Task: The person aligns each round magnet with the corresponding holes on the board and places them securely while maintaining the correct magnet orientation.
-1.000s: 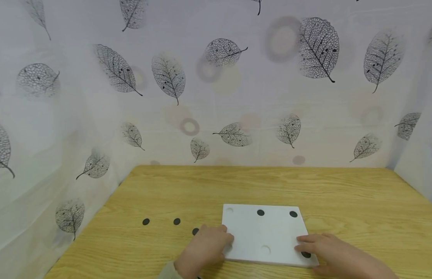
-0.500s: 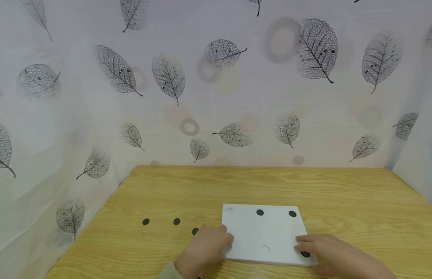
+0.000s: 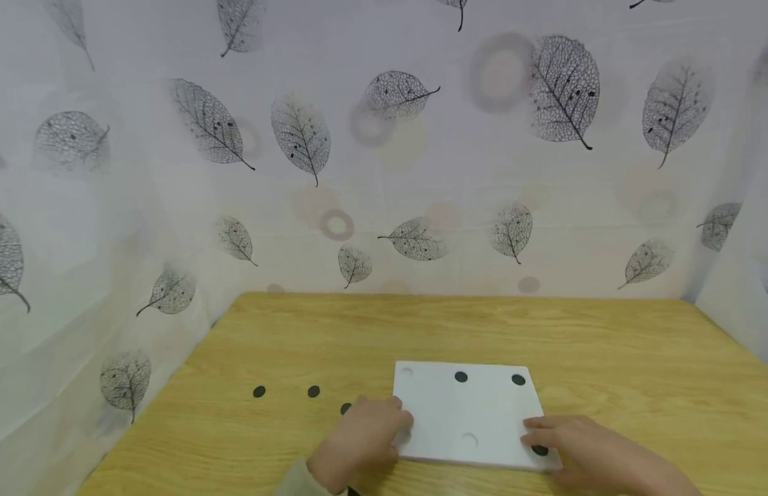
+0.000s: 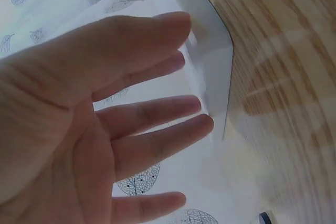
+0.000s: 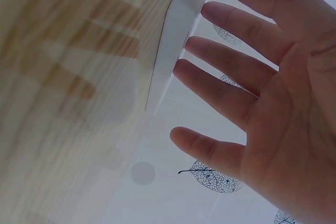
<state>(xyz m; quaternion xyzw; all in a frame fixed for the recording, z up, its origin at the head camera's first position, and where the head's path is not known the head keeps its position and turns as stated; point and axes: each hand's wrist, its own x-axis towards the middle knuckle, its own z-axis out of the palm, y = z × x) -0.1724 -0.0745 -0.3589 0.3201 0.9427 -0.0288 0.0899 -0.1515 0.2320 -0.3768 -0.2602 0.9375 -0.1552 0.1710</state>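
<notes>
On the worktop [image 3: 638,358], left to right: three black discs [image 3: 313,391]; the left hand [image 3: 366,434], fingers straight, touching the left edge of a white board [image 3: 458,406]; that board, roughly midway between the worktop's side edges, well off its back edge, long axis running left-right (probably light and stiff, best held by its short edges); the right hand [image 3: 582,448], fingers also extended, at its right edge.

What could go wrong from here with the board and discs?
The left hand could nudge the black disc partly hidden behind it. The right hand partly covers the near-right disc and might shift it. If the white board tilts, the far-middle disc and far-right disc may slide; how firmly they sit isn't visible.
</notes>
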